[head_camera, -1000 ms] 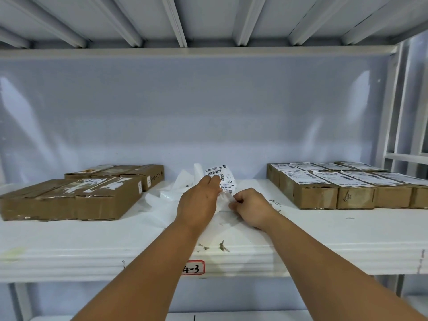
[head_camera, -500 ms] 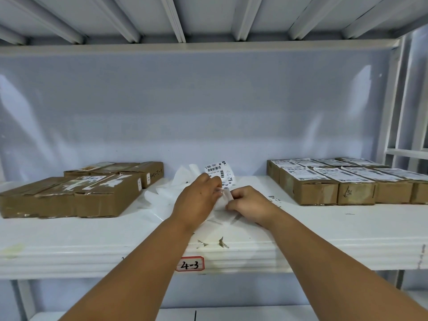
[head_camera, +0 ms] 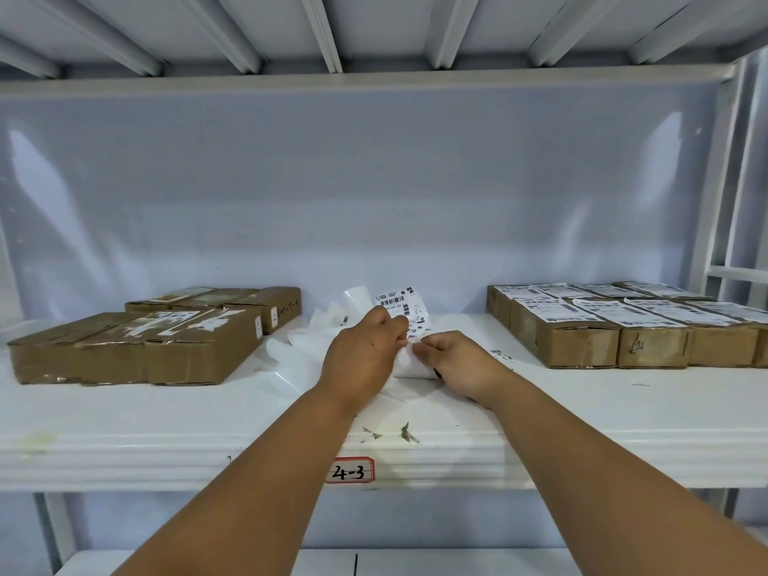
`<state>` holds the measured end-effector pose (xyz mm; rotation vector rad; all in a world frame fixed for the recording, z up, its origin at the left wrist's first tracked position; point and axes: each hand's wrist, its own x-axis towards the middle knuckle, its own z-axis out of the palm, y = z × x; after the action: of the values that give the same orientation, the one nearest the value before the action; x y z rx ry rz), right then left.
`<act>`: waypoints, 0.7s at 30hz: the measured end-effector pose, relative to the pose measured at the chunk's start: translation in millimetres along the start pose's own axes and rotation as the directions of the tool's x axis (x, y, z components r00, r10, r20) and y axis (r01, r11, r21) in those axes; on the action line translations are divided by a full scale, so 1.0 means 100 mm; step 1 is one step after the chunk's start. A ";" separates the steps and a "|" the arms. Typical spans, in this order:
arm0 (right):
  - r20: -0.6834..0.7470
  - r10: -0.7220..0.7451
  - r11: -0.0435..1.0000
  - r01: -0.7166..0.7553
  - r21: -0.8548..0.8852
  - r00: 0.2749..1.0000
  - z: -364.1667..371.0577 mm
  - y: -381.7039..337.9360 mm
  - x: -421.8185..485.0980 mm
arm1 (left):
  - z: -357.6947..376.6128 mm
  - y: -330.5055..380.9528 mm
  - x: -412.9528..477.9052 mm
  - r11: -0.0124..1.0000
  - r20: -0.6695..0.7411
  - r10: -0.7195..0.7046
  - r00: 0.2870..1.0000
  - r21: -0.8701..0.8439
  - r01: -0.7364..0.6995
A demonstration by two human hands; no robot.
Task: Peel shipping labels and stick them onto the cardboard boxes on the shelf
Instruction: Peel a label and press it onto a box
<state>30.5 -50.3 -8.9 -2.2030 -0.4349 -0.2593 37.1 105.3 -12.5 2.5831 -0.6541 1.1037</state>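
White shelf (head_camera: pixel 124 413) boards carry unlabelled cardboard boxes (head_camera: pixel 137 347) at left and labelled boxes (head_camera: pixel 623 330) at right, with your hands at the loose backing paper (head_camera: pixel 303 347) between them. Your left hand (head_camera: pixel 361 359) has its fingers pinched on the shipping label (head_camera: pixel 401 303), standing up mid-shelf, while your right hand (head_camera: pixel 461 363) pinches the backing just beside it. Peel slowly, holding the backing down, and touch only the label's edge so that it neither curls nor sticks to itself.

I'm seeing a red-bordered tag (head_camera: pixel 349 471) reading "4-3" sitting at 6 o'clock, white ceiling beams (head_camera: pixel 322 31) running at 12, upright post (head_camera: pixel 712 193) standing at 3.
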 end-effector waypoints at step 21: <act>-0.034 0.099 0.976 -0.091 0.197 0.995 -0.03 -0.01 0.03 | -0.04 -0.04 -0.02 0.961 0.056 -0.029 0.998 -0.275 0.043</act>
<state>32.5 -51.4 -5.0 -2.0153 -0.3162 -0.2036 35.4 110.9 -11.2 2.3804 -0.7146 0.8680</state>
